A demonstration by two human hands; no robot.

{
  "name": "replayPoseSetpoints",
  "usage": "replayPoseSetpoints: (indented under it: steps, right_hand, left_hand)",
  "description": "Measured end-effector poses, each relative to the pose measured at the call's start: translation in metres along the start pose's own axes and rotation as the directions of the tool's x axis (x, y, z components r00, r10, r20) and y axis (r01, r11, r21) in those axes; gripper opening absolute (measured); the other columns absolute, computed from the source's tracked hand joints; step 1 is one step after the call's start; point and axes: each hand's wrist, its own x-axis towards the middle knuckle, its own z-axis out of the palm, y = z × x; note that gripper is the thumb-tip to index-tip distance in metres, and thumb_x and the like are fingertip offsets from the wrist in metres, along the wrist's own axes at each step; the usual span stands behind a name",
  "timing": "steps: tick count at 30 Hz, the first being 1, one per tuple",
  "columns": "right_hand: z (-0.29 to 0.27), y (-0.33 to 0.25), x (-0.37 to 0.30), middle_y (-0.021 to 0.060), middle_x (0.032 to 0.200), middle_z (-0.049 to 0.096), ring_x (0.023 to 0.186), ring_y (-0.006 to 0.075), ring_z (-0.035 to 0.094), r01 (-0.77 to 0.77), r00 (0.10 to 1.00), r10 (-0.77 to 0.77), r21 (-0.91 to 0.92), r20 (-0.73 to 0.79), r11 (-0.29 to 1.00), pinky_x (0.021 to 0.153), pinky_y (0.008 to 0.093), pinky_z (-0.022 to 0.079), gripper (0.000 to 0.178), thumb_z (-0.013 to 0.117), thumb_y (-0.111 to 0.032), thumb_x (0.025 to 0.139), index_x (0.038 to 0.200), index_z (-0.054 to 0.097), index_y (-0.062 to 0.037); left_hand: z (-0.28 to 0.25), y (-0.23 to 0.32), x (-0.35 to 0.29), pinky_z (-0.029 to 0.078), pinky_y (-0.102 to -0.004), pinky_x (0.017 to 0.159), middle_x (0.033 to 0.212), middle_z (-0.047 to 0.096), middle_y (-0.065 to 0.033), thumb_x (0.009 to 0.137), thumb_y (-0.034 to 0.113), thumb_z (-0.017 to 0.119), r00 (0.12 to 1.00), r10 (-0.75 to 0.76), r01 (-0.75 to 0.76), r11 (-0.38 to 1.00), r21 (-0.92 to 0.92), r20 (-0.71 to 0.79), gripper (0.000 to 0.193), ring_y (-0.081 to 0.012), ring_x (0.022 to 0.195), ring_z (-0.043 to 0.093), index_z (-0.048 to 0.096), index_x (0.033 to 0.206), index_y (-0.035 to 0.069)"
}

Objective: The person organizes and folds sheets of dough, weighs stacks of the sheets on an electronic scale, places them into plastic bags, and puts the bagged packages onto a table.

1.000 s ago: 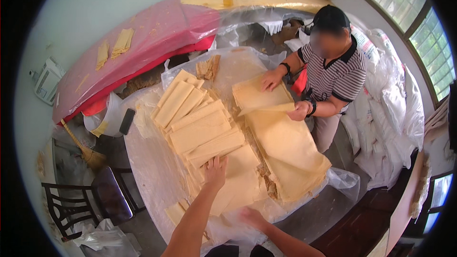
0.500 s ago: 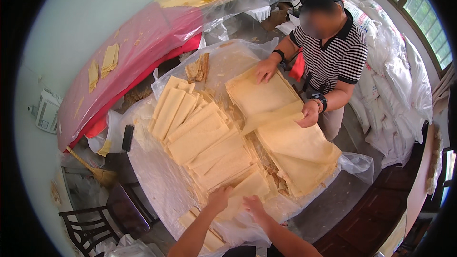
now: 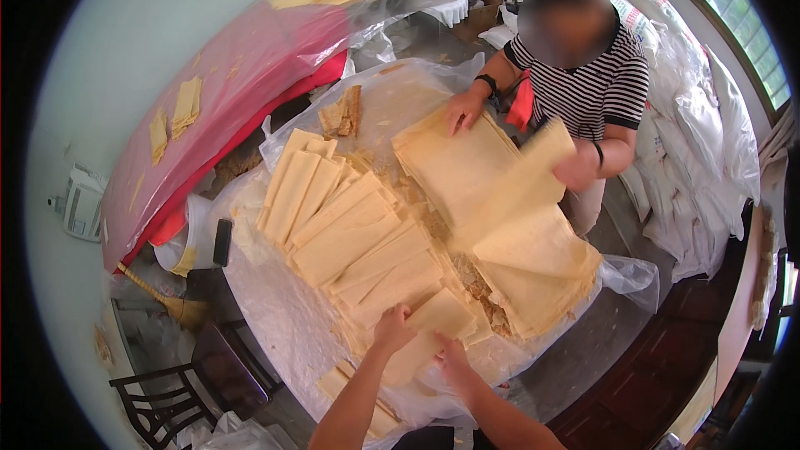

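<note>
My left hand (image 3: pixel 394 330) is closed at the left side of a thin pale-yellow folded sheet (image 3: pixel 442 314), which looks like dried tofu skin. My right hand (image 3: pixel 452 353) pinches its near edge on the right. Another part of a pale sheet (image 3: pixel 410 362) lies between my wrists; whether it is the same piece, I cannot tell. Just beyond my hands, folded sheets (image 3: pixel 364 237) overlap in a long fanned row. Farther right are two piles of wide flat sheets, a far pile (image 3: pixel 450 162) and a near pile (image 3: pixel 542 279).
Opposite me a person in a striped shirt (image 3: pixel 583 87) lifts a large sheet (image 3: pixel 517 200). Broken flakes (image 3: pixel 492 308) lie between the row and the piles. A phone (image 3: pixel 222 242) rests at the plastic-covered table's (image 3: pixel 275 317) left edge. A chair (image 3: pixel 162 400) and white sacks (image 3: pixel 692 158) stand around.
My left hand has moved slightly up and the right one has closed in on the sheet's near edge. The other person has raised a large sheet off the near pile, blurred by motion.
</note>
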Motion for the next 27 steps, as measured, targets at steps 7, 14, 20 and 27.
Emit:
replayPoseSetpoints:
  steps: [7, 14, 20, 27]
  right_hand:
    - [-0.038, 0.034, 0.007, 0.0057, 0.103, 0.064, 0.091, 0.0198, 0.064, 0.341, 0.932, -0.294, -0.229, 0.213, 0.912, 0.081, 0.0339, 0.050, 0.036, 0.067, -0.016, 0.084, 0.117, 0.056, -0.0074]
    - [-0.061, 0.068, 0.007, 0.0085, 0.105, 0.065, 0.092, 0.0213, 0.065, 0.306, 0.948, -0.289, -0.140, 0.129, 0.942, 0.076, 0.0339, 0.054, 0.031, 0.063, -0.005, 0.084, 0.114, 0.057, -0.0040]
    - [-0.015, 0.043, -0.009, 0.0084, 0.107, 0.065, 0.095, 0.0213, 0.064, 0.281, 0.927, -0.285, 0.054, 0.244, 0.958, 0.082, 0.0351, 0.052, 0.028, 0.060, -0.004, 0.087, 0.115, 0.057, -0.0046]
    - [0.096, -0.028, -0.035, 0.0069, 0.107, 0.061, 0.104, 0.0186, 0.058, -0.081, 0.991, 0.030, 0.395, 0.132, 0.915, 0.086, 0.0386, 0.049, 0.027, 0.063, -0.017, 0.089, 0.114, 0.057, -0.0081]
  left_hand:
    - [0.021, 0.020, -0.036, 0.044, -0.0459, 0.092, 0.112, 0.051, -0.0134, 0.070, 0.024, 0.069, 0.994, 0.101, -0.094, 0.986, 0.135, -0.047, 0.042, -0.0366, 0.107, 0.050, 0.054, 0.106, 0.009]
    - [0.050, -0.016, -0.070, 0.047, -0.0448, 0.090, 0.115, 0.057, -0.0154, 0.074, 0.027, 0.068, 0.993, -0.019, 0.017, 1.000, -0.018, -0.115, 0.049, -0.0346, 0.111, 0.051, 0.056, 0.117, 0.008]
    - [0.024, -0.044, -0.071, 0.053, -0.0359, 0.079, 0.101, 0.068, -0.0139, 0.080, 0.023, 0.067, 0.963, -0.184, 0.076, 0.886, -0.457, -0.198, 0.046, -0.0274, 0.091, 0.066, 0.057, 0.121, 0.003]
    - [-0.088, -0.026, -0.047, 0.049, -0.0388, 0.088, 0.111, 0.064, -0.0140, 0.077, 0.010, 0.062, 0.998, -0.055, 0.051, 0.989, -0.138, -0.025, 0.049, -0.0277, 0.103, 0.061, 0.054, 0.125, 0.008]
